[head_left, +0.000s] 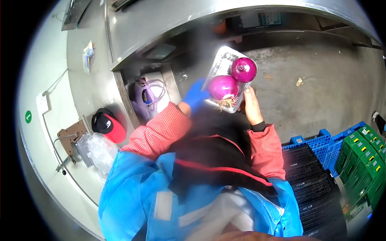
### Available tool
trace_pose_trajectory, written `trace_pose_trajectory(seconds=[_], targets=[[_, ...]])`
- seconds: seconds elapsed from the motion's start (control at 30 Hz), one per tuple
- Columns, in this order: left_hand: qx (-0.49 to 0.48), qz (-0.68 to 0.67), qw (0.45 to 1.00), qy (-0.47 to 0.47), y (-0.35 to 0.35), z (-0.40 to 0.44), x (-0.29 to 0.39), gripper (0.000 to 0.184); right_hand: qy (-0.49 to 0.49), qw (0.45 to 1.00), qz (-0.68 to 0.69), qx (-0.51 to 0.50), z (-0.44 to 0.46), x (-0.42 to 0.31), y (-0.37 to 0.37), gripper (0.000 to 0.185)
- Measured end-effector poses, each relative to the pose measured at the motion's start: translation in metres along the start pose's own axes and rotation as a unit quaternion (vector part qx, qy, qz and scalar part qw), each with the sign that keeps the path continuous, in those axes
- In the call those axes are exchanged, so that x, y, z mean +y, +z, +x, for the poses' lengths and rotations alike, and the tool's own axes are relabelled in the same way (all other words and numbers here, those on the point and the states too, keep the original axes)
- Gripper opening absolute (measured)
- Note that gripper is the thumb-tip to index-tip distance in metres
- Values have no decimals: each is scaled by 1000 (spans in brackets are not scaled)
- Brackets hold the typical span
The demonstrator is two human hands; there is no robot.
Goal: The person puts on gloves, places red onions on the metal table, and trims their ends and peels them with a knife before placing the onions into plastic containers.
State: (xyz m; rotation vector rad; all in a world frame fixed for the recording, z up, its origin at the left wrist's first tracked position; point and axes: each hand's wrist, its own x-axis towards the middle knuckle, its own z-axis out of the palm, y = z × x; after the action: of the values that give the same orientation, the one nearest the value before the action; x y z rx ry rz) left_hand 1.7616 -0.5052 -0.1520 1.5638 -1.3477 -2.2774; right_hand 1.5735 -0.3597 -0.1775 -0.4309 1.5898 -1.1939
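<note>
A clear plastic tray (pixel 220 60) is held up in front of my body, tilted toward me. Two purple onions lie in it: a round onion (pixel 244 70) at the upper right, and a larger onion (pixel 223 87) with stringy roots at the lower left. My right hand (pixel 252 107), bare, grips the tray's lower right side, its thumb on the rim and the other fingers mostly hidden behind. In a blue glove, my left hand (pixel 195 98) closes on the tray's left edge; its fingers look blurred and partly hidden.
A steel counter (pixel 157 20) curves across the top. At left are a red and black cap (pixel 108 125), a plastic bag (pixel 100 150) and a purple bag (pixel 146 96) on a lower shelf. Black crates (pixel 309 188), a blue pallet (pixel 317 142) and green crates (pixel 360 160) stand at right.
</note>
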Motion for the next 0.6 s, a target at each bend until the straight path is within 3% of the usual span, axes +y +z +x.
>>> trace_pose_trajectory(seconds=[0.1,0.17,0.27,0.3,0.37,0.43,0.5,0.6], targets=[[-28,62,997,23,17,-1,7,59,18,998,52,4,-22,-25,-20,50],[-37,-77,995,-47,46,-15,27,53,17,997,79,-7,-32,-27,-46,53],[-74,-97,986,-113,83,-30,63,46,13,987,152,39,-52,-37,-88,47],[-76,-135,982,-105,96,-30,68,39,6,987,153,40,-57,-40,-106,45],[-176,-111,976,-62,101,4,51,36,4,986,149,74,-72,-52,-141,43],[-195,-109,973,-54,138,-1,102,36,-11,987,109,118,-82,-53,-175,50],[-217,-134,963,-84,181,-16,169,36,-24,980,108,168,-90,-46,-210,42],[-238,-102,965,-30,210,26,212,37,-14,970,115,215,-99,-39,-248,39]])
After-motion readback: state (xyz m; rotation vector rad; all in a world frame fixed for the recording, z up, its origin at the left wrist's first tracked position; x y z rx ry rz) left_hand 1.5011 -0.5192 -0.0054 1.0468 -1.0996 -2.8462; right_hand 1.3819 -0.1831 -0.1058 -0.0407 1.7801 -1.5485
